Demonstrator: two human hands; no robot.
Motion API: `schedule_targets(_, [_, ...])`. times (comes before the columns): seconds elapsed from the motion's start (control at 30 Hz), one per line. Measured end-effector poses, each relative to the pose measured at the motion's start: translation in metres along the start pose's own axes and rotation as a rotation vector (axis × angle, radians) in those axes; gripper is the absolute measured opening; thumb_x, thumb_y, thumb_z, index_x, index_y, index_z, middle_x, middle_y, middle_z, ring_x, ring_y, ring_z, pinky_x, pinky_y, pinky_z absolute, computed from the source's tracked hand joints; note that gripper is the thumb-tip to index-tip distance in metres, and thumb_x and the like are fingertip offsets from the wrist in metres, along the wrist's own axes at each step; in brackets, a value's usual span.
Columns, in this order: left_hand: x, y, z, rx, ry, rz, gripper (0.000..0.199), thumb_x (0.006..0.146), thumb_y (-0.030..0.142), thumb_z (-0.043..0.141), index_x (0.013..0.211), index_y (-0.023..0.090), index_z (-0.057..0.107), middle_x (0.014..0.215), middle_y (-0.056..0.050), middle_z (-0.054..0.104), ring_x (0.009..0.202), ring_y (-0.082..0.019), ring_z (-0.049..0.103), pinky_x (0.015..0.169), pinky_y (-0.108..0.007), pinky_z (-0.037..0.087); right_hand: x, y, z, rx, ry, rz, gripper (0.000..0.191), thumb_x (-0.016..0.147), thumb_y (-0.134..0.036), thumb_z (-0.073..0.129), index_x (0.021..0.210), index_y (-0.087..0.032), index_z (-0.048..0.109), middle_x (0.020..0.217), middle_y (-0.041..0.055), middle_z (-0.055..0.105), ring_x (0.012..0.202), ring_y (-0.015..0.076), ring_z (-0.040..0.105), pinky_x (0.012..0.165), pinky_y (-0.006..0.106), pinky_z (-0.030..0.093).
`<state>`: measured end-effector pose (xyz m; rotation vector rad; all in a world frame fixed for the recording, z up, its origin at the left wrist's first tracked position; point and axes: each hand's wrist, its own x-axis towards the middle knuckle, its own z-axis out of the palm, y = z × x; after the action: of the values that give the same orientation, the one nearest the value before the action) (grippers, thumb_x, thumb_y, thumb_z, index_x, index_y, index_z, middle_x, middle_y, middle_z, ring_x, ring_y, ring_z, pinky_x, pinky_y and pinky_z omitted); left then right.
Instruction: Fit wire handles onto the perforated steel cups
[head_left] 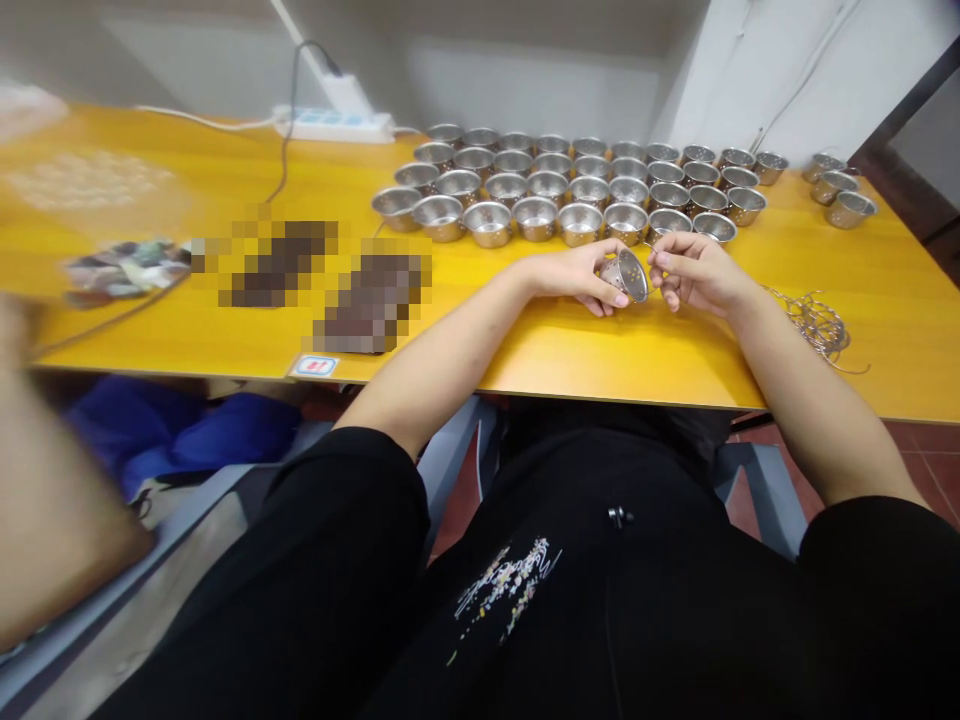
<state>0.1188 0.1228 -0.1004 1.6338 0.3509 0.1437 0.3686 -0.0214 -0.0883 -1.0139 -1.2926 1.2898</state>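
My left hand (581,275) is closed round a small perforated metal cup (628,276), tilted so that its mouth faces right. Close to the cup's rim is my right hand (694,270), thumb and forefinger pinched on a thin metal wire (651,291) that runs to the rim. Whether the wire passes through a hole in the cup cannot be made out. Just behind both hands stand rows of similar metal cups (536,220). To the right of my right forearm lies a tangled heap of thin wires (817,325).
Three more cups (851,208) stand at the far right of the yellow table (570,360). Two blurred-out dark objects (375,305) lie left of my arm. Farther left are a power strip (334,125), a cable, a colourful pile (124,270) and another person's arm (60,500).
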Motion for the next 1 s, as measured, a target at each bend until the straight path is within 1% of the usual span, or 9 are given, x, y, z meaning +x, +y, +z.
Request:
schedule_targets(0.13, [-0.0003,0.0003,0.0002,-0.026,0.003,0.001,0.114,0.051,0.057,0.138,0.136,0.023,0.069,0.112,-0.007,0.093,0.091,-0.026,0.096,0.080,-0.036,0.078,0.0004,0.0010,-0.0023,0.007,-0.027,-0.020,0.066,0.079,-0.067,0.131,0.100,-0.022,0.086,0.074,-0.0016,0.081,0.046,0.0119,0.067,0.041,0.020,0.060])
schedule_targets(0.27, [-0.0007,0.0000,-0.0006,-0.028,-0.004,-0.002,0.110,0.053,0.055,0.138,0.135,0.023,0.071,0.111,-0.007,0.094,0.090,-0.025,0.096,0.077,-0.033,0.078,0.0001,0.0014,0.0004,0.003,-0.045,-0.012,0.066,0.080,-0.068,0.130,0.100,-0.022,0.087,0.073,-0.0014,0.080,0.047,0.0121,0.068,0.041,0.020,0.061])
schedule_targets(0.4, [-0.0013,-0.0005,-0.0020,-0.033,-0.007,-0.010,0.115,0.051,0.056,0.138,0.139,0.022,0.071,0.109,-0.006,0.094,0.089,-0.023,0.095,0.076,-0.032,0.079,0.0007,0.0010,0.0020,0.006,-0.052,-0.017,0.066,0.081,-0.069,0.129,0.099,-0.021,0.087,0.073,-0.0017,0.080,0.049,0.0123,0.068,0.043,0.021,0.062])
schedule_targets(0.47, [-0.0009,-0.0011,-0.0030,-0.035,-0.018,-0.003,0.113,0.053,0.054,0.138,0.138,0.022,0.072,0.110,-0.007,0.095,0.088,-0.024,0.096,0.076,-0.032,0.079,0.0009,0.0003,0.0021,0.012,-0.052,-0.030,0.066,0.081,-0.070,0.129,0.098,-0.021,0.087,0.073,-0.0016,0.079,0.049,0.0122,0.068,0.044,0.021,0.061])
schedule_targets(0.57, [-0.0003,-0.0018,-0.0042,-0.035,-0.029,0.002,0.110,0.056,0.052,0.138,0.139,0.023,0.071,0.113,-0.008,0.095,0.087,-0.023,0.096,0.076,-0.031,0.078,0.0004,-0.0007,0.0027,0.026,-0.047,-0.049,0.066,0.082,-0.071,0.128,0.095,-0.021,0.088,0.071,-0.0013,0.077,0.049,0.0117,0.067,0.044,0.020,0.059])
schedule_targets(0.67, [-0.0001,-0.0019,-0.0039,-0.028,-0.022,-0.007,0.113,0.054,0.053,0.138,0.139,0.023,0.071,0.114,-0.007,0.095,0.088,-0.022,0.095,0.076,-0.031,0.078,-0.0003,-0.0007,0.0034,0.026,-0.044,-0.041,0.067,0.081,-0.075,0.127,0.090,-0.021,0.088,0.070,-0.0004,0.075,0.049,0.0121,0.065,0.044,0.021,0.059])
schedule_targets(0.77, [-0.0006,-0.0013,-0.0026,-0.017,-0.011,-0.010,0.113,0.053,0.054,0.137,0.138,0.024,0.070,0.114,-0.006,0.093,0.091,-0.024,0.095,0.077,-0.032,0.078,-0.0004,0.0000,0.0037,0.017,-0.040,-0.040,0.070,0.082,-0.078,0.125,0.086,-0.021,0.086,0.069,0.0002,0.073,0.050,0.0118,0.063,0.044,0.022,0.057])
schedule_targets(0.87, [-0.0013,-0.0005,-0.0016,-0.006,-0.010,-0.008,0.108,0.056,0.053,0.136,0.137,0.024,0.070,0.114,-0.006,0.092,0.094,-0.026,0.096,0.077,-0.033,0.078,-0.0005,-0.0003,0.0043,0.005,-0.044,-0.046,0.071,0.084,-0.080,0.123,0.083,-0.020,0.086,0.070,0.0004,0.071,0.052,0.0112,0.061,0.046,0.021,0.055])
schedule_targets(1.0, [-0.0010,0.0008,-0.0015,0.009,-0.008,-0.015,0.111,0.054,0.054,0.135,0.138,0.024,0.070,0.116,-0.006,0.093,0.095,-0.025,0.096,0.078,-0.034,0.077,-0.0008,-0.0018,0.0052,-0.023,-0.041,-0.034,0.072,0.081,-0.080,0.124,0.078,-0.020,0.084,0.071,0.0008,0.071,0.053,0.0113,0.059,0.048,0.023,0.056])
